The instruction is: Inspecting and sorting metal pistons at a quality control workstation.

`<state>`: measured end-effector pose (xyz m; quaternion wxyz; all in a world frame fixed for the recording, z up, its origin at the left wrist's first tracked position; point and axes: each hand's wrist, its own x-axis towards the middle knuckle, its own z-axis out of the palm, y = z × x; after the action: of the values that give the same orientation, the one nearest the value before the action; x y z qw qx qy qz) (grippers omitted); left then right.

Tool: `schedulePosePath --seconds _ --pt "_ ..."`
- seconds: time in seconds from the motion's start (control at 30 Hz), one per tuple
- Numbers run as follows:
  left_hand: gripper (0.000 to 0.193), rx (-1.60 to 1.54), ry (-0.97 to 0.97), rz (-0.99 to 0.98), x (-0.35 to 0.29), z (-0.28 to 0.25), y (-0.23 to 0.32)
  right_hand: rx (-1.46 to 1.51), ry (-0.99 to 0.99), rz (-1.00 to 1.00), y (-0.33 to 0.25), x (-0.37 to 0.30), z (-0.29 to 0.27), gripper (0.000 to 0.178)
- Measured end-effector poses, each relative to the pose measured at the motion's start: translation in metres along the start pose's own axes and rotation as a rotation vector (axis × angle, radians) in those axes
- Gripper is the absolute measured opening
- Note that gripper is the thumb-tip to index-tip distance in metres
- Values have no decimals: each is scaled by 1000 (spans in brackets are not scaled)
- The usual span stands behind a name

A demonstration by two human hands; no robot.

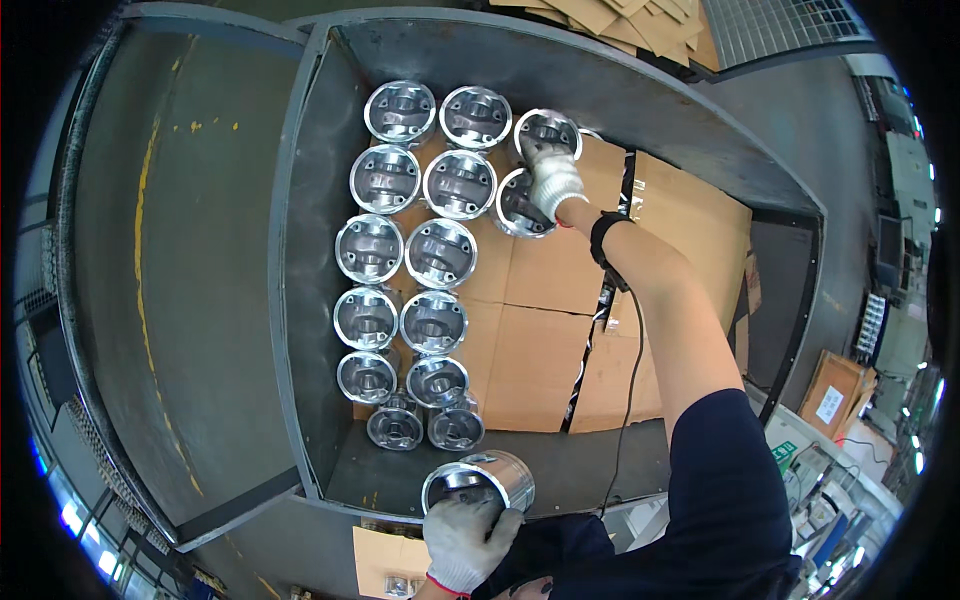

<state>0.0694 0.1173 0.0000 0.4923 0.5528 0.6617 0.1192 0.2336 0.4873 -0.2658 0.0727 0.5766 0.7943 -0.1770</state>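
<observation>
My left hand (465, 545), in a white knit glove, grips a shiny metal piston (515, 480) by its rim, with fingers reaching into its hollow end. This piston is tilted over the near edge of a grey metal bin. Inside the bin, my gloved right hand (556, 183) has its fingers in the hollow of another piston (548, 122) at the far end of the third column. Just nearer, a piston (520, 208) is partly covered by my right hand. Several more pistons (440, 253) stand hollow side up in two columns along the bin's left side.
Flat brown cardboard (540, 350) lines the bin floor, with black strips across it. The bin's metal wall (285, 300) surrounds the pistons. A cable hangs from my right wristband (605, 240). Cardboard sheets (640, 20) lie beyond the far wall, and a brown box (835, 395) stands at right.
</observation>
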Motion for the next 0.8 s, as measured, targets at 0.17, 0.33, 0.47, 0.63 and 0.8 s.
schedulePosePath --seconds 0.17,0.33,0.47,0.63,0.8 --pt "30 44 15 99 11 10 1 -142 150 -109 10 3 -3 77" --pt "28 179 -149 89 22 20 14 -129 271 -206 0 -44 -30 83" --pt "44 340 -172 211 34 39 20 280 -570 -176 -9 -188 -54 77" --pt "38 430 -169 437 72 83 39 1040 -1195 371 -8 -321 -79 79" --pt "35 656 -373 356 100 111 41 1128 -844 725 18 -330 -16 39"
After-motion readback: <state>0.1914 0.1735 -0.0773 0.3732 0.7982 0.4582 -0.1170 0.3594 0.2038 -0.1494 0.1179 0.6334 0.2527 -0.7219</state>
